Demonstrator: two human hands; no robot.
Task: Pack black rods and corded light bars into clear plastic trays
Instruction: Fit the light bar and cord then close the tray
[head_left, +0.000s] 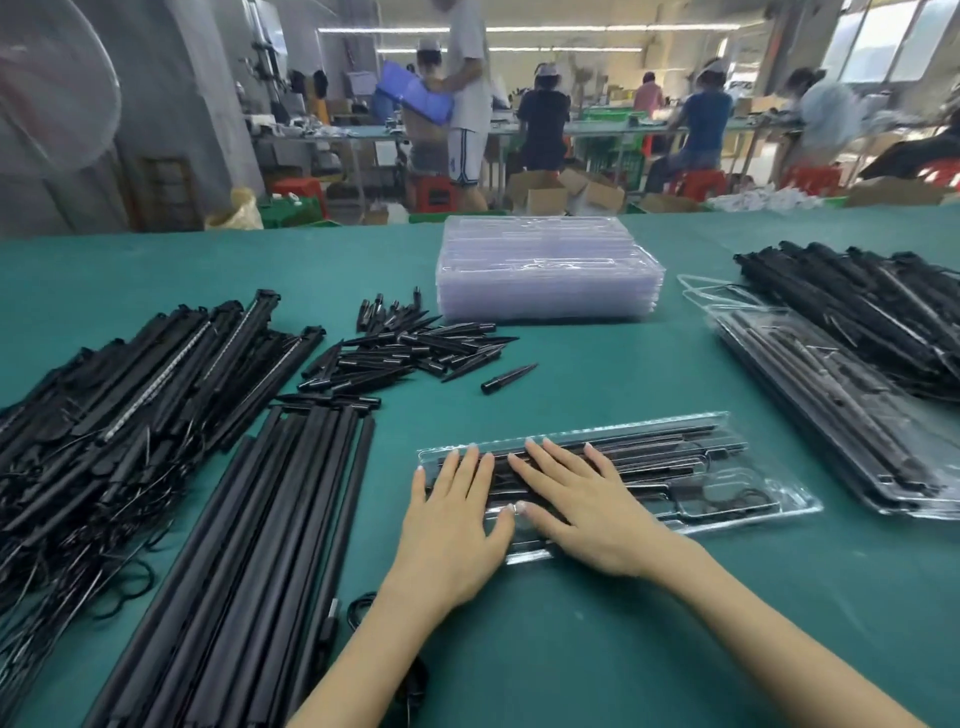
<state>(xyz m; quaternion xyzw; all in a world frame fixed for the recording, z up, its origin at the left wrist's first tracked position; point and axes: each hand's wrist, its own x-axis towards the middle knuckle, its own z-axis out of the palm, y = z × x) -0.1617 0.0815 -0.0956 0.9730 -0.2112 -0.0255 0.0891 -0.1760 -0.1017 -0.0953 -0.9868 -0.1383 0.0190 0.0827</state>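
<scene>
A clear plastic tray (769, 499) lies in front of me on the green table, filled with black rods and a corded light bar. My left hand (452, 525) and my right hand (582, 509) both press flat on the tray's left half, fingers straight and spread. A row of long black rods (249, 545) lies to the left. Further left sits a heap of corded light bars (119, 405). A stack of empty clear trays (548, 270) stands at the back centre.
A pile of short black pointed spikes (410, 348) lies behind the tray. Filled trays (852, 415) and more black bars (878, 306) are stacked at the right. Several people work at benches beyond the table's far edge.
</scene>
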